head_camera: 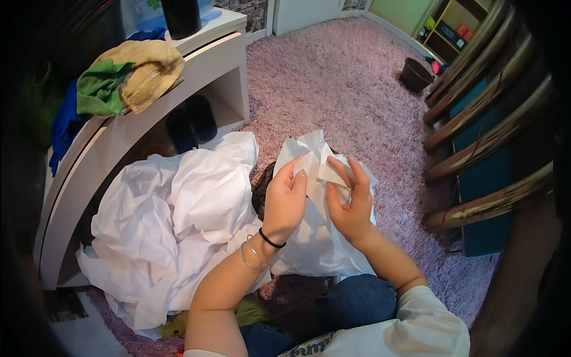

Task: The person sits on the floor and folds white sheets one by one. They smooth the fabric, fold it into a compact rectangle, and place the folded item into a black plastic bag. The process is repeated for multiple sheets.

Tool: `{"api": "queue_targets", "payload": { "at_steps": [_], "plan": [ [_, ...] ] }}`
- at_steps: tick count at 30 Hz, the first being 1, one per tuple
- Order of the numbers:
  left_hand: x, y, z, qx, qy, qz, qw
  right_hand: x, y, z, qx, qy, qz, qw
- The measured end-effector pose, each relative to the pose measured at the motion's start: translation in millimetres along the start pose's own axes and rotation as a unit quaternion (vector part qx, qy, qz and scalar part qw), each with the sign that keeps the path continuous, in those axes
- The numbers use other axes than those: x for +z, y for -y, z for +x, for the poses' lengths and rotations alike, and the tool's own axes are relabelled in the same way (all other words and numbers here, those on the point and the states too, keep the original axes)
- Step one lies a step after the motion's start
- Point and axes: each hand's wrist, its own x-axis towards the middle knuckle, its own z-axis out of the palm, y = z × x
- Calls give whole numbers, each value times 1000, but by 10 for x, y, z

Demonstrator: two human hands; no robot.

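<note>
White cloth (321, 236) lies over my lap and rises in folds between my hands. My left hand (287, 196) is at its upper left part, thumb near the bent fingers; a fine thread-like line shows by the fingertips. Whether it grips the cloth there is not clear. On that wrist are a black band (271, 238) and thin silver bangles (252, 254). My right hand (354, 203) is on the right, beside a raised flap (332, 173) of the cloth. Its thumb and fingers are apart, and their hold on the flap is unclear.
A large heap of white cloth (178, 214) lies at left, against a curved white cabinet (209, 53). Green (100, 87) and tan cloths (151, 76) hang over its top. A dark bin (415, 75) stands on the pink carpet (321, 80). Wooden posts (486, 125) line the right.
</note>
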Motion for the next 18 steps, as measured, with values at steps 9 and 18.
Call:
{"api": "queue_targets", "payload": {
  "at_steps": [9,18],
  "plan": [
    [-16,-86,-217,81,-8,66,994,118,224,111,-55,6,-67,996],
    [25,-166,-356,10,-2,-57,998,278,386,28,9,-39,18,999]
  ]
}}
